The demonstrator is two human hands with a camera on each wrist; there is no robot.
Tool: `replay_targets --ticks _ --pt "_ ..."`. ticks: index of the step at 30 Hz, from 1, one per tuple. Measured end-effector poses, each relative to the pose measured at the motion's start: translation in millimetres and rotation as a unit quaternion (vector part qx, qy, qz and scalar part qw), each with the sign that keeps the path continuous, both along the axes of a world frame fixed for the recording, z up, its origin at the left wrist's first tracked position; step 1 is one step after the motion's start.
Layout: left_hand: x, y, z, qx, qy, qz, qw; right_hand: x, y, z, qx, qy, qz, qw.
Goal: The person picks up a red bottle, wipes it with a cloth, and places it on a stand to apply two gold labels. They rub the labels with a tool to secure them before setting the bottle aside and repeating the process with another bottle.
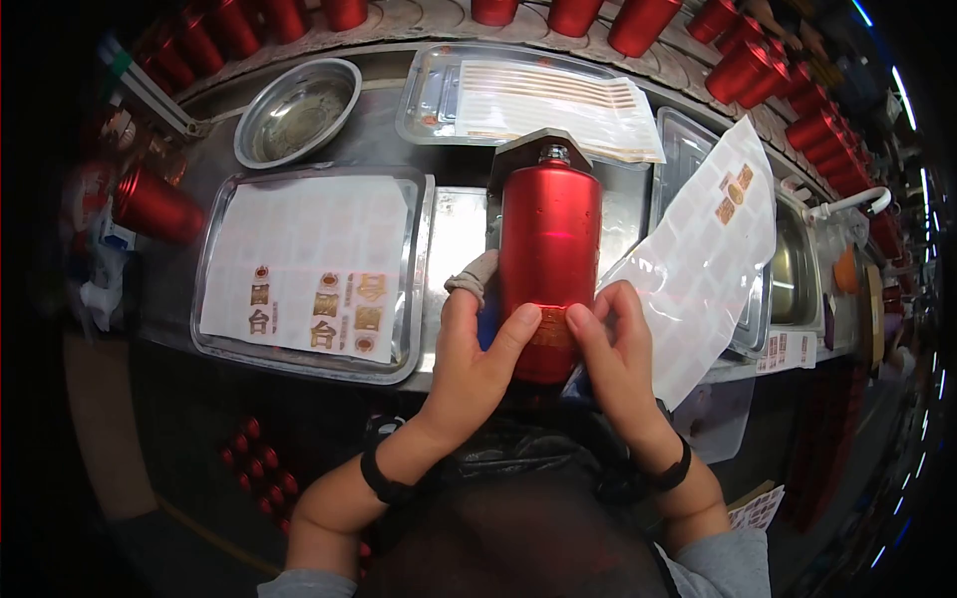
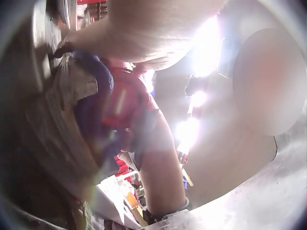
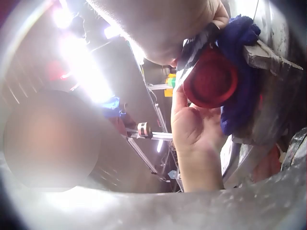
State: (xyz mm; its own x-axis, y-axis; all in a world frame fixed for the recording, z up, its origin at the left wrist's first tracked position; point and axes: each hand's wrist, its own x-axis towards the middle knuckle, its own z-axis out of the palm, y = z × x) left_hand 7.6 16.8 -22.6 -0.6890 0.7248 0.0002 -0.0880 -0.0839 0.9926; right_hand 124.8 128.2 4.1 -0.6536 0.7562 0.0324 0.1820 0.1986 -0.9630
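A shiny red bottle (image 1: 550,229) with a bare threaded neck lies in front of me, its neck pointing away. My left hand (image 1: 477,351) holds its left side near the base, a pale cover on one finger. From the other side my right hand (image 1: 620,361) grips the same end. Both thumbs press at the edges of a small gold decal (image 1: 549,325) on the bottle. The right wrist view shows the bottle's round red base (image 3: 211,79) beside a blue cloth (image 3: 240,91). Most of the fingers are hidden beneath the bottle in the head view.
On the left, a metal tray (image 1: 211,339) bears a decal sheet (image 1: 309,229). Another decal sheet (image 1: 698,259) extends beside my right hand. Behind are a metal bowl (image 1: 299,110) and a tray of striped sheets (image 1: 558,105). Red cups (image 1: 573,15) line the conveyor; a sink (image 1: 793,259) stands right.
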Motion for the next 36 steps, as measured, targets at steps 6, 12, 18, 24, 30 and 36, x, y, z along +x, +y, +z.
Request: replay_targets --ticks 6,12,18,24,30,36 --pt "-3.7 -7.0 4.4 -0.023 0.064 -0.043 0.997 11.3 10.7 -3.7 -0.131 -0.007 0.03 0.991" --pt "0.6 -2.2 10.5 -0.017 0.053 -0.049 0.997 9.5 9.2 -6.3 -0.126 0.031 0.038 0.991" --pt "4.0 0.5 7.5 -0.021 0.053 -0.038 0.998 9.2 8.0 -5.0 -0.15 0.047 0.033 0.987" --pt "-1.4 -0.1 16.9 -0.021 0.026 -0.066 0.997 16.5 14.2 -7.4 -0.168 0.036 0.065 0.983" --pt "-4.9 -1.7 14.9 -0.035 0.018 -0.072 0.997 19.9 19.1 -9.6 -0.181 0.045 0.091 0.978" --pt "-5.7 1.9 19.4 -0.027 -0.04 -0.057 0.997 12.6 18.7 -8.4 -0.206 0.031 0.057 0.976"
